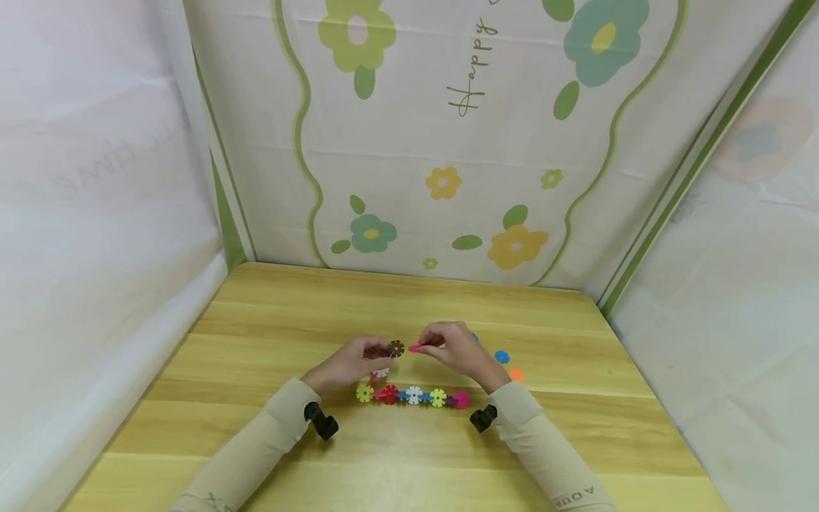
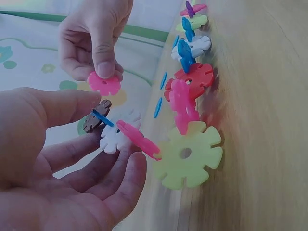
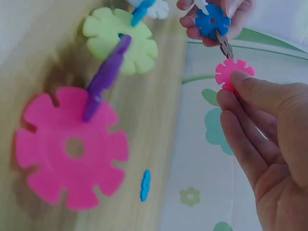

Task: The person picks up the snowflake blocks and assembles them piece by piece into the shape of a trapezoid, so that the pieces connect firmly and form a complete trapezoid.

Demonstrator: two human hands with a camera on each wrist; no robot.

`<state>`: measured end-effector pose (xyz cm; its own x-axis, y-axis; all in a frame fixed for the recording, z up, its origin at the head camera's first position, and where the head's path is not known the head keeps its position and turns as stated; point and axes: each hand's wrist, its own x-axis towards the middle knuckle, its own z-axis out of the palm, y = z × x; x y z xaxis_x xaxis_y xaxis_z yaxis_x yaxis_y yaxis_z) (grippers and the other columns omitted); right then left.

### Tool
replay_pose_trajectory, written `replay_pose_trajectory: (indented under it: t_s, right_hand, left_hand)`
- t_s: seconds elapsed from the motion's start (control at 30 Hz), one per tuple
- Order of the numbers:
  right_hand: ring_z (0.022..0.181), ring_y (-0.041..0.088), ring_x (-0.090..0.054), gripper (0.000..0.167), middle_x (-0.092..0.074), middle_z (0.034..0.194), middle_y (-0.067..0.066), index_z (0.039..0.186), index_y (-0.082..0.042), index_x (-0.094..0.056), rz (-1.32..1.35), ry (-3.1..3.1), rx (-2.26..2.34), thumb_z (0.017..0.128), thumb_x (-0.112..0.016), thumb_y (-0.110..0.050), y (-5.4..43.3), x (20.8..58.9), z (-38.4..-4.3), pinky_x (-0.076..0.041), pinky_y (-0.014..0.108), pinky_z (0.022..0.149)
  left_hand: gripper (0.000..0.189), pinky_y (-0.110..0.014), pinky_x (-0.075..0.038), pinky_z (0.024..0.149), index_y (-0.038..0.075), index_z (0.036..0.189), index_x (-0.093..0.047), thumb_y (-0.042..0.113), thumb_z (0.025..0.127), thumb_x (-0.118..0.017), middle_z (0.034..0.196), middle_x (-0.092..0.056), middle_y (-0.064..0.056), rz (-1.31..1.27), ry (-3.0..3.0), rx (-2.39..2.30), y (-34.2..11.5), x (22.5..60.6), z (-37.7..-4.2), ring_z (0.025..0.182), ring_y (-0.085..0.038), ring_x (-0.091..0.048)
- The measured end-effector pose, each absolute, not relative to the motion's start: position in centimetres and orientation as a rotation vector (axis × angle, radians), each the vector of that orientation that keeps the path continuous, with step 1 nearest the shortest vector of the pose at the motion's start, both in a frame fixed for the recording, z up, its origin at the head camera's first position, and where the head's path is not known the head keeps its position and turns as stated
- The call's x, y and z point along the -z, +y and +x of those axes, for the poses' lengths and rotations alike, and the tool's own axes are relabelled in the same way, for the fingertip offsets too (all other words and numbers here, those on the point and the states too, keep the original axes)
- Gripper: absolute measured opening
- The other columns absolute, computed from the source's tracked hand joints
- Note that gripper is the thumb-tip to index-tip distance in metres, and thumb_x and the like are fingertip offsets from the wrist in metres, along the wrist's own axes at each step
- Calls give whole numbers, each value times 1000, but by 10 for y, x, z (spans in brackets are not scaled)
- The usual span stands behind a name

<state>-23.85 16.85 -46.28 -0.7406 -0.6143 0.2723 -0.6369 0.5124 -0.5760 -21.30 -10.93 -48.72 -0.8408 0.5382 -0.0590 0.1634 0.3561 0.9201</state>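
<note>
A chain of slotted plastic flower discs lies on the table, with a red disc [image 1: 389, 395], a white disc [image 1: 414, 395] and a magenta disc [image 1: 461, 400] in its front row. At its left corner stands a yellow-green disc [image 2: 204, 150], from which the chain bends back toward my left hand [image 1: 352, 364]. That hand pinches the chain's far end, by a blue disc [image 3: 206, 28] with a brown disc [image 1: 397, 348] joined to it. Between thumb and fingers my right hand [image 1: 456, 347] holds a pink disc [image 2: 104, 84], its edge close to the brown one.
Loose on the wooden table [image 1: 409, 462], to the right of the right hand, lie a blue disc [image 1: 502, 357] and an orange disc [image 1: 516, 374]. A printed fabric wall [image 1: 384, 135] rises behind the table's back edge, with more fabric at both sides.
</note>
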Motion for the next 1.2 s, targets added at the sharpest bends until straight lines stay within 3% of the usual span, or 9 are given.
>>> replay_pose_trajectory:
  t_s: [0.1, 0.6, 0.87, 1.2]
  right_hand:
    - [81, 8, -75, 5, -79, 92, -1, 96, -11, -77, 1117, -2675, -1054, 97, -78, -16, 166, 466, -238, -60, 18, 75]
    - [83, 8, -74, 5, -79, 92, 0, 96, -5, -78, 1171, -2638, -914, 96, -79, -10, 161, 468, -235, -61, 20, 77]
    - [82, 9, -74, 5, -79, 91, 1, 95, -7, -80, 1223, -2573, -766, 91, -82, -4, 154, 471, -230, -63, 25, 75]
    - [81, 12, -77, 7, -80, 91, 4, 95, -4, -79, 1353, -2439, -629, 90, -82, 0, 149, 469, -224, -62, 23, 74]
  left_hand:
    - [28, -44, -55, 101, 13, 130, -69, 29, 108, -63, 130, -69, -13, 632, 2266, -1485, -108, 488, -214, 114, -20, -65]
    - [27, -41, -57, 98, 11, 130, -70, 26, 109, -61, 129, -69, -13, 646, 2267, -1461, -106, 485, -215, 113, -20, -65]
    - [29, -32, -46, 73, 12, 120, -75, 28, 113, -53, 101, -65, -11, 629, 2271, -1498, -105, 483, -219, 83, -20, -53]
    - [20, -25, -49, 65, 8, 106, -79, 14, 109, -61, 96, -74, -9, 697, 2385, -1544, -99, 485, -221, 75, -17, -57]
